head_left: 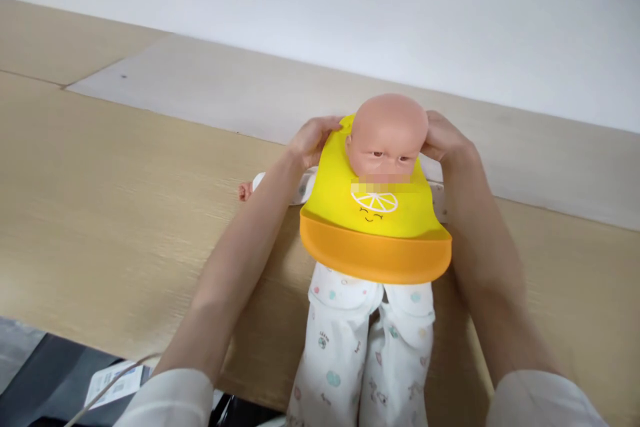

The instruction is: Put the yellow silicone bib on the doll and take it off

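Head camera, the 1 view here. The left hand (313, 140) curls its fingers (327, 123) over the top edge of the yellow bib (345, 193), where the neck band rises beside the doll (387, 137). They seem closed on that band, though the thumb is hidden under the palm. The right hand (443, 137) lies against the other side of the doll's head. Its fingertips are behind the head, so I cannot tell how far they are open or what they hold. Below both sets of fingers the bib hangs down the doll's chest to its orange pocket (375, 253). The doll lies on the wooden table (100, 213), legs toward the camera and cut off by the bottom edge. Below and left of the left fingers, a small doll hand (245, 191) pokes out. The band's fastening is out of sight.
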Demonstrator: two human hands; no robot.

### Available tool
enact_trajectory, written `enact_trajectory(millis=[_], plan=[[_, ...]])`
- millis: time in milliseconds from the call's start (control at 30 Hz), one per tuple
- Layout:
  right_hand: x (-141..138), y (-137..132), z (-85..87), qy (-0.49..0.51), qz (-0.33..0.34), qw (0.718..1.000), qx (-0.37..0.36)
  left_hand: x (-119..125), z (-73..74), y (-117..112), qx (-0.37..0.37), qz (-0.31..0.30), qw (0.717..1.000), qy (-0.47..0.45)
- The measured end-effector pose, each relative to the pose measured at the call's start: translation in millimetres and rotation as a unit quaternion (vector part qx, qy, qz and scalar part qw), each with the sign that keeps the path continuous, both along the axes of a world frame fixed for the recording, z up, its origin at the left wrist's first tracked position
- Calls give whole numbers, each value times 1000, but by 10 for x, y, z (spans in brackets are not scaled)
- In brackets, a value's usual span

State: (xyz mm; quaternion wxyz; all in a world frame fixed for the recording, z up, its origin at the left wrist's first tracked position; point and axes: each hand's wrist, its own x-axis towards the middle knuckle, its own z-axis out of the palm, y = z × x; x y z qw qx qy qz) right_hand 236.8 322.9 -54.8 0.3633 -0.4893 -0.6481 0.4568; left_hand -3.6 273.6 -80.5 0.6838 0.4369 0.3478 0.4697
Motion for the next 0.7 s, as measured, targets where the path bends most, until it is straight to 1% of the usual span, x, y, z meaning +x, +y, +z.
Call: enact_trajectory(millis=[100,167,233,300,367,567,700], plan=[[150,-148,-79,14,0,999,-30,70,-2,9,14,28,999,26],[185,-214,-105,4,3,1000,-30,133,0,20,8,73,995,71],[171,-244,-115,-19,-4,1000,-20,196,-4,36,0,127,984,125],[130,-242,-121,-56,-31,998,-8,246,-18,60,-3,174,970,170],[89,-221,-137,-98,-62,993,3,275,-46,88,-3,206,958,200],[58,-150,-257,-201,-114,973,21,247,-168,145,-1,227,938,263],[47,-121,-336,-218,-115,969,8,220,-215,148,-17,233,926,297]])
